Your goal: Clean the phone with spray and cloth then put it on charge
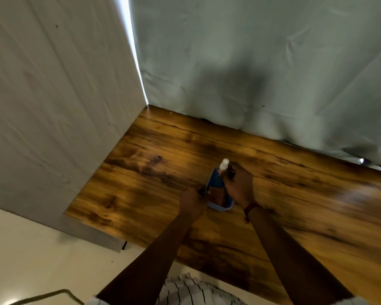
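Note:
A blue spray bottle point(217, 186) with a white nozzle and a brown label stands on the wooden table point(141, 164), its pale blue bottom edge towards me. My right hand point(239, 186) is wrapped around its upper right side, just below the nozzle. My left hand point(193, 200) has curled fingers against the bottle's lower left side. Something small and dark shows at those fingertips, too blurred to identify. I see no phone, cloth or charger.
A white panel wall point(53, 106) borders the table on the left and a grey-green sheet point(251, 62) hangs along its far edge. The table's near edge runs diagonally above a pale floor point(31, 260). A red band circles my right wrist.

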